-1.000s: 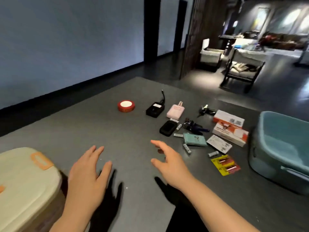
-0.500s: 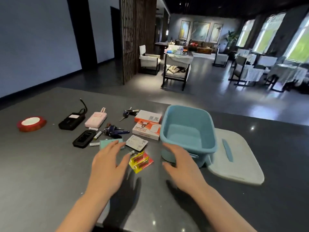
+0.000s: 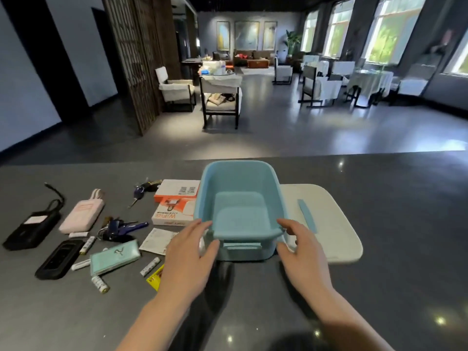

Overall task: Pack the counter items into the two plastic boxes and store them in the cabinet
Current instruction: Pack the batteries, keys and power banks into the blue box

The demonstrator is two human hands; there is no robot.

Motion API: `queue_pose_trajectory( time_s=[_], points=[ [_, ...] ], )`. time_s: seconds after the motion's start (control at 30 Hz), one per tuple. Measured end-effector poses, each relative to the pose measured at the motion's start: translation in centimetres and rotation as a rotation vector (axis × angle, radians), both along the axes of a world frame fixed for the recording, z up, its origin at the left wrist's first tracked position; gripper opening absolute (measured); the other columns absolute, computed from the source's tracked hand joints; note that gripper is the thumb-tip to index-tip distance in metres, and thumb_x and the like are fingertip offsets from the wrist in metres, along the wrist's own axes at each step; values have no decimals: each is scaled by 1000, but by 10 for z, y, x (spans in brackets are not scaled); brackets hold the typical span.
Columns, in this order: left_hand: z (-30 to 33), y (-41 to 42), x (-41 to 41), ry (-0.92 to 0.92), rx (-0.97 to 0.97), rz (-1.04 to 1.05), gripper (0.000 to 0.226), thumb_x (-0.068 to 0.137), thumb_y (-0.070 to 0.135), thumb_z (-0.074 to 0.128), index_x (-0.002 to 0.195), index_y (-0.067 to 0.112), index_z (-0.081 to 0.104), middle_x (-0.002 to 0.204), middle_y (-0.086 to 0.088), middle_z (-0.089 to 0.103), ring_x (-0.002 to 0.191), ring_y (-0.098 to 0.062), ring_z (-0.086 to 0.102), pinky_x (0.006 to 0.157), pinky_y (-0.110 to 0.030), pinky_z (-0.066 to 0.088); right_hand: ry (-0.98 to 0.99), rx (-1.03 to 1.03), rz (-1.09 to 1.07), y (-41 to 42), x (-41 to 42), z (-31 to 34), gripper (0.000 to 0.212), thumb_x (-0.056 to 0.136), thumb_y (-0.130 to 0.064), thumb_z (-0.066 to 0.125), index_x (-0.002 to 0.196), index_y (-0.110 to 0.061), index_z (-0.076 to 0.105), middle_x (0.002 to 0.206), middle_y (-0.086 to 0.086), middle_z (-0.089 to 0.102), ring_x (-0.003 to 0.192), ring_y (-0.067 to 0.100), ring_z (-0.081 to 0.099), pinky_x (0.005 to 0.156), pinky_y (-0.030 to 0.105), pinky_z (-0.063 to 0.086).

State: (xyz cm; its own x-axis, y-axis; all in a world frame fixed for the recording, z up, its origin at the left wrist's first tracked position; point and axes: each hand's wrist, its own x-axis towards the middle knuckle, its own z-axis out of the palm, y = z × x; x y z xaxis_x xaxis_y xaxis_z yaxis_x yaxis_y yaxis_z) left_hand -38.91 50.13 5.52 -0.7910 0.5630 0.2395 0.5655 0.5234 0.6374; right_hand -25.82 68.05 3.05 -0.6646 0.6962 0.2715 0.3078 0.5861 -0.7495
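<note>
An empty light-blue plastic box stands on the dark counter, its pale lid lying flat beside it on the right. My left hand and right hand reach to the box's near corners with relaxed fingers; the fingertips are at the rim and wall, holding nothing. Left of the box lie two orange-and-white cartons, keys, a pink power bank, a black device, a black case, a teal card holder, loose batteries and a yellow battery pack, partly under my left hand.
A paper slip lies by my left wrist. Beyond the counter's far edge is an open room with chairs and tables. The second box is out of view.
The view has swung right from the beige box to the blue box. Both hands have moved to the blue box's near corners, the left one crossing over the battery pack.
</note>
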Motion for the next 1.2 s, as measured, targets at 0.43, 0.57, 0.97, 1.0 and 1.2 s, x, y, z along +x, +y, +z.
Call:
queue_pose_trajectory(
  time_s=[0.43,0.57,0.97,1.0,1.2],
  points=[
    [-26,77,-8,207,-143,-246,35,90,56,45,116,40,62,114,21,64,110,-3,53,95,-25,32,-471,22,-154,53,9,-63,55,97,-43,46,149,-36,27,160,-6,19,147,14,12,118,33,14],
    [-18,90,-6,198,-162,-142,30,85,59,51,99,38,66,94,15,71,94,-15,62,72,-29,42,-654,76,-72,76,13,-75,53,100,-49,29,151,-41,15,162,-4,3,149,15,-2,119,36,3],
    [4,200,26,-337,-31,-400,38,87,34,63,123,26,59,115,5,67,103,-10,61,94,-27,45,-648,-2,-252,125,56,-53,51,99,-51,33,147,-35,34,158,1,26,143,22,24,112,38,27],
    [3,190,16,-312,-18,-423,36,89,35,61,124,28,59,120,7,65,107,-8,59,98,-28,43,-507,-44,-262,125,54,-46,49,99,-47,36,145,-31,39,154,0,34,140,22,30,110,37,30],
    [-19,105,-48,202,-266,-133,37,94,42,35,92,27,69,97,9,71,98,-17,59,89,-31,32,-49,-64,-38,86,1,-3,72,91,-57,42,152,-27,19,154,-17,18,146,10,10,119,32,12]
  ],
)
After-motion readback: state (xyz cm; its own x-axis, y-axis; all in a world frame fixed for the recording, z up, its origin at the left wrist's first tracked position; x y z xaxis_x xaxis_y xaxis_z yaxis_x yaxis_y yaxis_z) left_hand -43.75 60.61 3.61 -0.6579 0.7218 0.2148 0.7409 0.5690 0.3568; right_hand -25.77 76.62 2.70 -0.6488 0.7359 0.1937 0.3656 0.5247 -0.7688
